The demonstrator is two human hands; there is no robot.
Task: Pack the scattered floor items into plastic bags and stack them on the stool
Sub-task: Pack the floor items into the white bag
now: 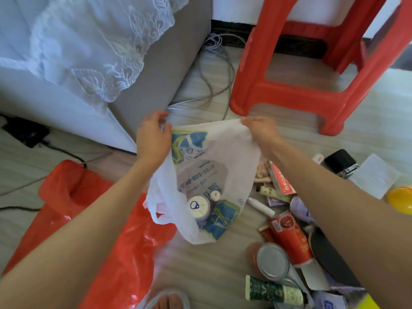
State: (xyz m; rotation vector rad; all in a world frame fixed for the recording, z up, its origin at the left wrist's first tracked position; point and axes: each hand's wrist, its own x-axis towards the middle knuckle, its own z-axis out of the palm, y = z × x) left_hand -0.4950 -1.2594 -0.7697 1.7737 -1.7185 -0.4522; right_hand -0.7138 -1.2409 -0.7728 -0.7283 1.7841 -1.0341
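A white plastic bag with blue and yellow print hangs open just above the floor. My left hand pinches its left rim and my right hand pinches its right rim, stretching the mouth wide. Inside lie a round white and purple jar and a small white cap. A red plastic bag lies crumpled on the floor at lower left. The red plastic stool stands just beyond the white bag, at upper right.
Scattered items lie at right: a red tube, a metal tin, a green tube, small boxes, a black bottle, a yellow ball. A grey sofa with lace cloth fills the upper left. Cables run behind.
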